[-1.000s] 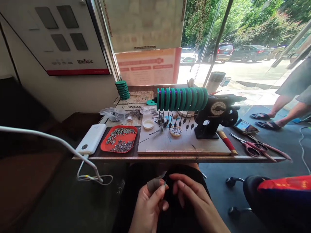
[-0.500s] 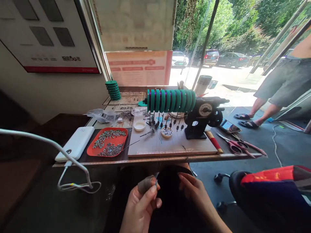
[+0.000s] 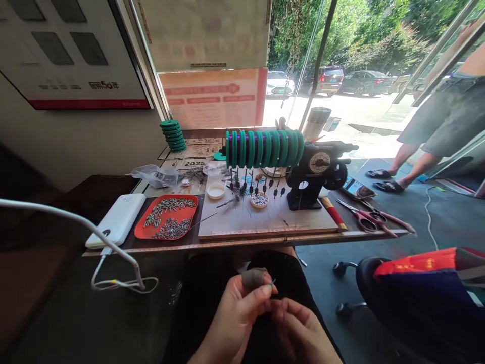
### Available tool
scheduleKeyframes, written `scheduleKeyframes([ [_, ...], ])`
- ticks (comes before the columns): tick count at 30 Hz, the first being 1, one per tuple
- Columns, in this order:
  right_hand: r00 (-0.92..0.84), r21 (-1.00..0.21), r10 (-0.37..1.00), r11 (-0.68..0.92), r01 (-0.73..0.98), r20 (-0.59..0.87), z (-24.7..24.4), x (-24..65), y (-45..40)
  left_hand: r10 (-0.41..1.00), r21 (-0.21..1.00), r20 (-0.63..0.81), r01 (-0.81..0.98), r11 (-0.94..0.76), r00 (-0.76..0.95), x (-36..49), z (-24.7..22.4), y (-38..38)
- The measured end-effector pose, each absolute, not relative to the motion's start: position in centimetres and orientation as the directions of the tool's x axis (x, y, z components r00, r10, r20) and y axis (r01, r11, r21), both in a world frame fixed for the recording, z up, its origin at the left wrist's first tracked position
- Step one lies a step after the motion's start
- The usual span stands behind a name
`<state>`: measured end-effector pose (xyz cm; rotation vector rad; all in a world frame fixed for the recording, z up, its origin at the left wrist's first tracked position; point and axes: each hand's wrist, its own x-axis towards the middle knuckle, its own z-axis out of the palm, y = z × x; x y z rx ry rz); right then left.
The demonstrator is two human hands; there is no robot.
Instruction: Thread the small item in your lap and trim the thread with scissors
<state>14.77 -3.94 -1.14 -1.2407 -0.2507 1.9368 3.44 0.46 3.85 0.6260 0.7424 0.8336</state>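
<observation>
Low over my lap, my left hand pinches a small bit of blue thread between thumb and forefinger; a grey-brown wrap covers that forefinger. Close against it is my right hand, its thumb and fingertips pressed together. What they grip is too small to make out. Beyond the hands, on the table, stands a black winding device carrying a row of green spools. Several dark weights hang on lines below the spools. A small dish of whitish beads sits beneath them.
An orange tray of small metal pieces and a white power bank with a looping cable stand left. Scissors lie at the table's right end. A chair is at right; a person's legs show outside.
My two hands have come together: the left moved right with the blue thread, and the right closed in beside it. The view has shifted slightly.
</observation>
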Motion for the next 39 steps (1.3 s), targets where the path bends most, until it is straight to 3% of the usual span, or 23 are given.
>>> scheduleKeyframes([
  [8, -0.116, -0.658, 0.754, -0.628, -0.415, -0.647, -0.4, 14.5, -3.4, 0.844, 0.796, -0.269, -0.387, 0.466, 0.463, 3.5, 4.0, 0.2],
  [11, -0.132, -0.683, 0.748, -0.652, -0.330, -0.650, -0.4, 15.0, -3.1, 0.869, 0.793, -0.350, -0.384, 0.473, 0.349, 3.1, 3.7, -0.1],
  [16, -0.042, -0.819, 0.845, -0.528, -0.225, -0.534, 1.0, 15.6, -0.8, 0.886, 0.797, -0.435, -0.390, 0.462, 0.160, 2.7, 2.5, -0.2],
  [21, 0.007, -0.892, 0.892, -0.452, -0.008, -0.452, 3.0, 15.5, 1.0, 0.963, 0.959, -0.260, -0.102, 0.266, 0.071, 3.2, 2.1, 0.3],
  [24, 0.012, -0.907, 0.913, -0.406, 0.109, -0.407, 3.6, 15.6, 1.1, 0.971, 0.976, -0.211, 0.083, 0.203, 0.110, 3.1, 2.3, 0.6],
  [28, -0.018, -0.918, 0.933, -0.351, 0.184, -0.360, 3.9, 16.0, 1.2, 0.955, 0.970, -0.224, 0.141, 0.199, 0.193, 2.8, 2.6, 0.8],
  [34, -0.073, -0.917, 0.914, -0.396, 0.051, -0.399, 3.7, 16.4, 1.1, 0.929, 0.961, -0.275, 0.071, 0.266, 0.248, 2.3, 3.2, 0.9],
  [37, -0.143, -0.857, 0.880, -0.474, -0.202, -0.453, 3.2, 16.3, 1.3, 0.926, 0.963, -0.252, -0.017, 0.268, 0.282, 2.1, 3.7, 0.8],
  [39, -0.245, -0.778, 0.868, -0.496, -0.385, -0.432, 2.8, 16.0, 1.6, 0.936, 0.977, -0.161, -0.082, 0.196, 0.314, 2.1, 3.9, 0.8],
])
